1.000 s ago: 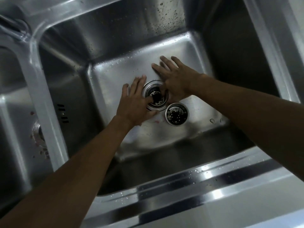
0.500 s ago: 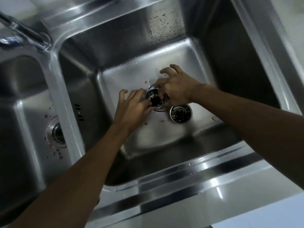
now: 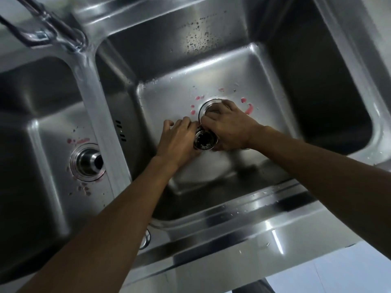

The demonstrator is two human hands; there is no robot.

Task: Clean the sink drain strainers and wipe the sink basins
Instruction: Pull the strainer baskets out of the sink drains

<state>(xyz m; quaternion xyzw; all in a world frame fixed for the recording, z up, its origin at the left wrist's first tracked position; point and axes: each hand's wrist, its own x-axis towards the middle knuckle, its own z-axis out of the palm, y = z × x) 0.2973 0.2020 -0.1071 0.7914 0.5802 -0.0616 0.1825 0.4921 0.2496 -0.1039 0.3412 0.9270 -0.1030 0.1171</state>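
A round metal strainer basket [image 3: 204,141] with dark grime inside is held just in front of the right basin's drain ring [image 3: 208,103]. My left hand [image 3: 178,142] grips its left side and my right hand [image 3: 229,127] grips its right side and covers part of the drain. Pink residue [image 3: 248,108] spots the right basin floor [image 3: 169,98] around the drain. The left basin's drain [image 3: 87,162] stands without a strainer, with pink flecks around it. The second strainer seen earlier is hidden, probably under my right hand.
A chrome faucet [image 3: 44,30] reaches in from the top left above the divider [image 3: 93,96] between the basins. Overflow slots [image 3: 121,131] sit in the right basin's left wall. The wet front rim [image 3: 243,216] runs below my arms.
The strainer has come up out of the right drain and toward me, held by both hands. The loose strainer beside it is now out of sight. My view has shifted left, showing the left drain.
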